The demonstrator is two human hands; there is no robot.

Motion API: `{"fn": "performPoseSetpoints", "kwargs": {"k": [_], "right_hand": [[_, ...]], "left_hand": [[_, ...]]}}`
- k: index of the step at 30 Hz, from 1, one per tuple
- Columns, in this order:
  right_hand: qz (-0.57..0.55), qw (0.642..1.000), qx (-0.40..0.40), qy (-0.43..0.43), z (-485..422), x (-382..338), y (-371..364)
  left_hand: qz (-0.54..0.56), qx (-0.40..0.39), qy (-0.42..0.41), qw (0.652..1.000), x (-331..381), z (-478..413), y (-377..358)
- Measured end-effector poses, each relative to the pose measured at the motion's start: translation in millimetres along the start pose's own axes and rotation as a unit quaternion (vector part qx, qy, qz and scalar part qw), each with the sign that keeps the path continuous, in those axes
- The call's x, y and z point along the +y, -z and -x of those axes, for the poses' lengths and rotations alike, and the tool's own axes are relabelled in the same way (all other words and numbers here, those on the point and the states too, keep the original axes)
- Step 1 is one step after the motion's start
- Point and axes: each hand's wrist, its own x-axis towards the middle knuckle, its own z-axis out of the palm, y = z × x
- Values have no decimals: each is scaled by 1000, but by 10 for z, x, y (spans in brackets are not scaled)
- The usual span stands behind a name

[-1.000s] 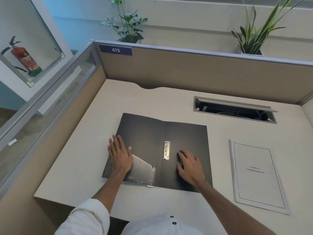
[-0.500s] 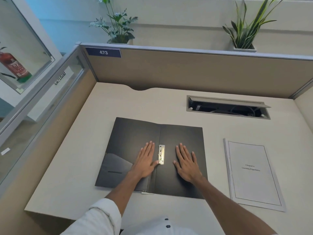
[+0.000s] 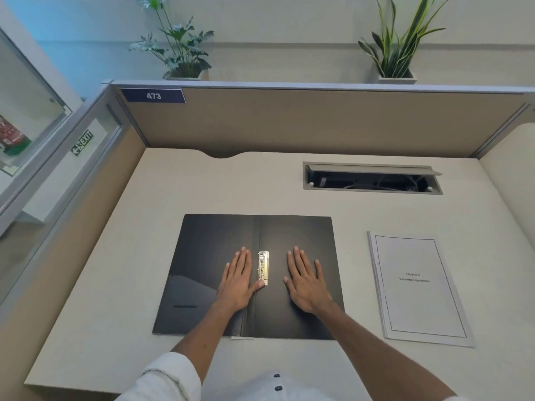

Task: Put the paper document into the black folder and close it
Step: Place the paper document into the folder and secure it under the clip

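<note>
The black folder [image 3: 208, 250] lies open and flat on the beige desk [image 3: 115, 299], a metal clip [image 3: 263, 268] along its spine. My left hand [image 3: 237, 280] rests flat on the left flap, its thumb touching the clip's lower end. On the right flap my right hand [image 3: 305, 280] lies flat, fingers spread. Neither hand holds anything. The paper document [image 3: 419, 287], a white printed sheet in a clear sleeve, lies on the desk to the right of the folder, apart from it.
An open cable tray [image 3: 372, 178] is sunk into the desk behind the folder. Tan partition walls [image 3: 289, 123] close the desk at the back and both sides. Two potted plants [image 3: 185, 53] stand on the ledge above.
My left hand slid from the lower left pocket of the folder to beside the clip. My right hand moved up a little and flattened. The view shifted.
</note>
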Motion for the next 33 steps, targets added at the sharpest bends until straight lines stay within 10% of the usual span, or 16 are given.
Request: {"fn": "performPoseSetpoints", "kwargs": {"k": [5, 19, 33], "right_hand": [[-2, 1000, -9, 0, 14, 25, 49], [-7, 1000, -13, -4, 37, 15, 43], [-14, 1000, -15, 4, 16, 69, 33]], "left_hand": [[68, -41, -15, 997, 35, 34, 176], [57, 164, -155, 972, 247, 93, 404], [-17, 194, -72, 978, 395, -354, 650]]}}
